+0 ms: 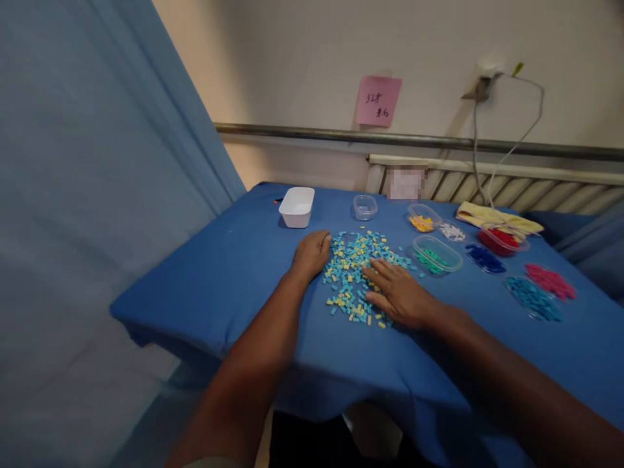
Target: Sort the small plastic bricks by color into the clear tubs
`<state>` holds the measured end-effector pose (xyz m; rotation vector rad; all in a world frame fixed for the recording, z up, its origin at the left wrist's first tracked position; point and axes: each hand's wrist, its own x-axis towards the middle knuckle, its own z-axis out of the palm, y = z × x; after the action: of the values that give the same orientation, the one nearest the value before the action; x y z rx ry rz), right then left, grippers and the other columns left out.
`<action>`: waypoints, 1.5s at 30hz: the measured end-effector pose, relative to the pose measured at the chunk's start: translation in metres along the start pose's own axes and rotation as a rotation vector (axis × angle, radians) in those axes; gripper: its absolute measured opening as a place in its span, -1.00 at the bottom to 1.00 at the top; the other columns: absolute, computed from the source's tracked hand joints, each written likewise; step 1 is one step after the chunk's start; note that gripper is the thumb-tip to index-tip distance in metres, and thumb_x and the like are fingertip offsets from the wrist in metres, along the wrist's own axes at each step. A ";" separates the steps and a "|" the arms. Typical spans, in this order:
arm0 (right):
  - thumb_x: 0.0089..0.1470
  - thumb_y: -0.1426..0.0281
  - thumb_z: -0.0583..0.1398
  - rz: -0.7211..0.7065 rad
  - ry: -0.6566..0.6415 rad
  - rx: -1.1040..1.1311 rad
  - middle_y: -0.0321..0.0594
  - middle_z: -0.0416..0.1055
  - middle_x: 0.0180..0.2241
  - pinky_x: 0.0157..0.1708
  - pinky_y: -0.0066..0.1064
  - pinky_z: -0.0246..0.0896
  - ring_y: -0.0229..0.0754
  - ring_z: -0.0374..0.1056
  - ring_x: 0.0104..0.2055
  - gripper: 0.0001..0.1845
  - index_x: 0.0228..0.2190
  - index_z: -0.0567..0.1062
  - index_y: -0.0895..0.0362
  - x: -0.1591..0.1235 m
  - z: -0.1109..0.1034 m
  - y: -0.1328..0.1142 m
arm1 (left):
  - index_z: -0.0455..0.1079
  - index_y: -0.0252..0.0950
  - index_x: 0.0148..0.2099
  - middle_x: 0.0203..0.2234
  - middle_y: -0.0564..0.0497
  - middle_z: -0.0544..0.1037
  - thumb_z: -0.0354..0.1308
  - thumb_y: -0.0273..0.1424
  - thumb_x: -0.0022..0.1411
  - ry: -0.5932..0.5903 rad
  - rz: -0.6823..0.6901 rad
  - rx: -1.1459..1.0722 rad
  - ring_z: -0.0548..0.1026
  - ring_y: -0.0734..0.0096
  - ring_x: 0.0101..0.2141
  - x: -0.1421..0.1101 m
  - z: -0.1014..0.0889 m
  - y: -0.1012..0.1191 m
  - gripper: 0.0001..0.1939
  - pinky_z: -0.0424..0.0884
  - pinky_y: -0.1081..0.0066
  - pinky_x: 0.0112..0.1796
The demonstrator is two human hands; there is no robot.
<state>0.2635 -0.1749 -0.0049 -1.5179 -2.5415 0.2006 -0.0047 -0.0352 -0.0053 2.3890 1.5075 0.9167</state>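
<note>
Frame centre: light pressure best suits the spread right hand (pixel 402 296) on the small pieces (pixel 347 265); the left hand (pixel 312 253) curls, contents hidden.

To the left of my left fingers (pixel 322 243), the blue-covered surface (pixel 209 279) lies bare out to its left edge, giving me a wide lane. Ahead, the white tub (pixel 295 220) blocks a straight reach to the wall, though an open gap separates it from the small clear box (pixel 365 215). Scattered blue and yellow pieces (pixel 346 264) fill the space between my two hands, so a low pass would run into them. Near my right fingers (pixel 383 268), the clear box of green pieces (pixel 447 249) obstructs the way; farther right, cord (pixel 476 143) hangs down behind more containers. Nearer me, a bare strip reaches the front edge.
</note>
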 end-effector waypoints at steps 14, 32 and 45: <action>0.49 -0.05 0.05 0.302 0.284 0.031 0.01 0.18 0.52 0.47 0.25 0.12 0.22 0.15 0.54 -0.29 0.46 0.36 0.02 -0.148 0.020 0.018 | 0.02 -0.40 0.63 0.60 -0.30 -0.06 -0.30 0.18 0.57 -0.626 0.264 0.187 -0.08 -0.08 0.58 -0.030 -0.001 0.095 -0.08 -0.07 -0.06 0.51; 0.47 0.17 0.09 0.187 0.395 0.079 0.06 0.59 0.20 0.34 0.11 0.36 0.16 0.51 0.29 -0.51 0.10 0.71 0.13 -0.143 0.017 0.021 | 0.18 -0.23 0.59 0.58 -0.22 0.08 -0.06 -0.10 0.61 -0.423 0.295 0.335 0.05 -0.15 0.55 -0.105 -0.037 0.096 -0.35 0.06 -0.20 0.47; 0.46 0.13 0.13 -0.033 0.355 0.122 -0.17 0.62 0.20 0.36 0.09 0.35 0.09 0.50 0.30 -0.56 0.14 0.69 -0.05 -0.147 0.012 0.011 | 0.54 -0.30 0.15 0.13 -0.25 0.63 -0.16 -0.11 0.65 -0.011 0.083 0.263 0.53 0.08 0.17 -0.128 -0.044 0.080 -0.48 0.41 0.15 0.19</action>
<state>0.3384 -0.3000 -0.0306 -1.3309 -2.2311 0.0717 -0.0080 -0.1907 0.0137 2.6510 1.6256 0.7615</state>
